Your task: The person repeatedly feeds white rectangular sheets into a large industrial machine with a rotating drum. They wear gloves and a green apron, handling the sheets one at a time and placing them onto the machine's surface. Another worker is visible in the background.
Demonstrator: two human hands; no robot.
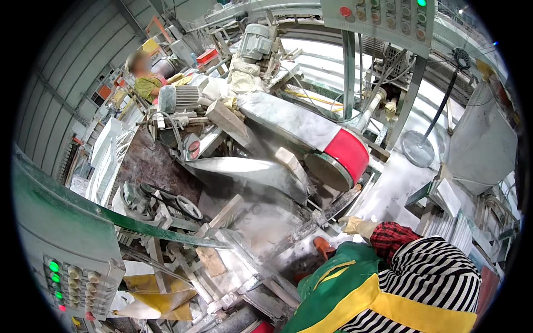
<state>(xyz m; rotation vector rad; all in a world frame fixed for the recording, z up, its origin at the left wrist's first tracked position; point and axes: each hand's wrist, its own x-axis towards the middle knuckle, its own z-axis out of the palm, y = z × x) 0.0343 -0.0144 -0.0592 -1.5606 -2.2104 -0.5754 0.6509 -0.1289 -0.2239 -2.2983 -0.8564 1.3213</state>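
My right hand [358, 226], in a pale glove with a red plaid cuff and a striped sleeve, reaches in from the lower right. It touches the near end of a long stone strip [311, 225] lying on the saw table. Whether the fingers grip the strip is unclear. An orange shape [323, 247], possibly my gloved left hand, shows just above my green and yellow apron [338, 283], mostly hidden. A round saw blade [327, 172] under a red guard [348, 152] stands just beyond the strip. Dust or spray hangs over a pale stone slab [261, 222].
A grey control box with green lights [72, 277] sits at the lower left, another panel [388, 16] overhead. Motors [255, 41], belts and pulleys [189, 206] crowd the machine. Another person [145, 83] works at the far left. A standing fan [419, 147] and stacked tiles [449, 227] are on the right.
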